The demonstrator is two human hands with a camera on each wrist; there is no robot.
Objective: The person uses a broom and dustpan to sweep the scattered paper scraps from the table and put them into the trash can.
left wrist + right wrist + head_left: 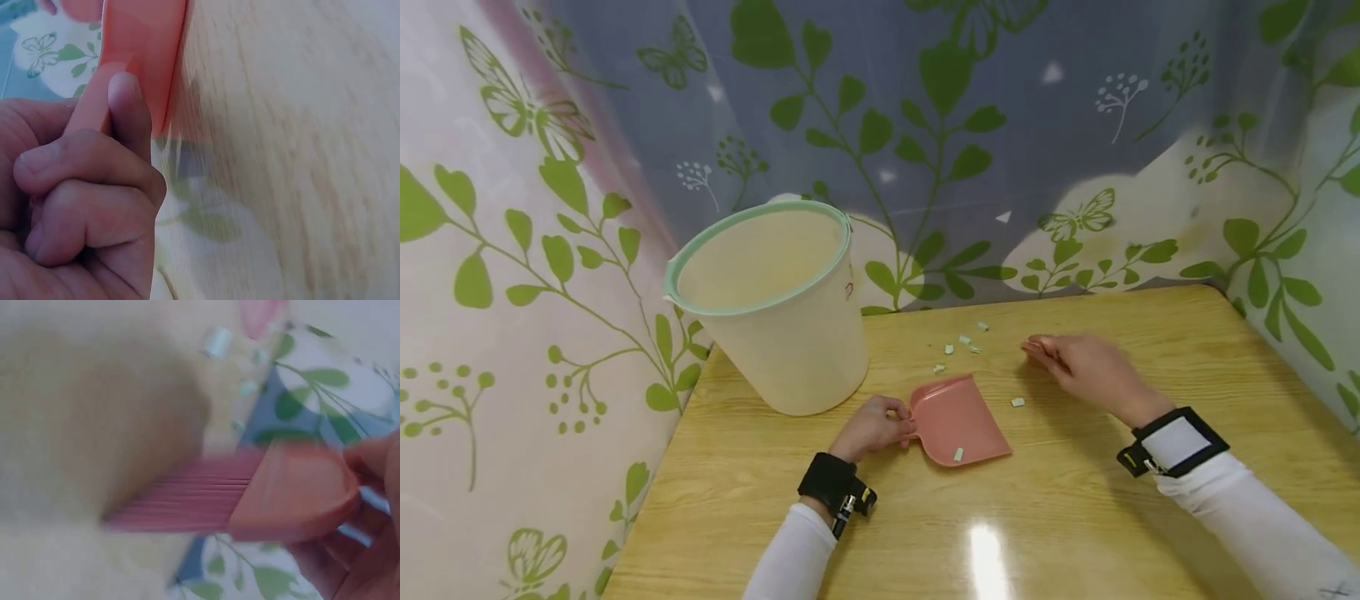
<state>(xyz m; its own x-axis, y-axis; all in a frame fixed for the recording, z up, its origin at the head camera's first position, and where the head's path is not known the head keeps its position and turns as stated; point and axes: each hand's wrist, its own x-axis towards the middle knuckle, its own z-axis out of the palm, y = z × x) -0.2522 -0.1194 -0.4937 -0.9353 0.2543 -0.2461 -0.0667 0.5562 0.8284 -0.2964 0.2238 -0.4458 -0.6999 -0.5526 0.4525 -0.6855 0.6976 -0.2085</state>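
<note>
My left hand [874,429] grips the short handle of a pink dustpan [958,417], its fingers curled round it in the left wrist view. The pan lies on the wooden table with its wide edge toward the right, and one small pale green piece [958,454] rests in it. In my right hand [1093,375] is a small pink brush [275,494], held by its handle end, bristles pointing away from the fingers. The brush is to the right of the pan. A single pale piece [1018,402] lies on the table between pan and brush.
Several more pale pieces [965,340] are scattered behind the dustpan. A tall cream bucket [790,350] with a green rim stands at the back left. Leaf-patterned curtain [925,125] hangs behind the wooden table [737,517] and along its sides.
</note>
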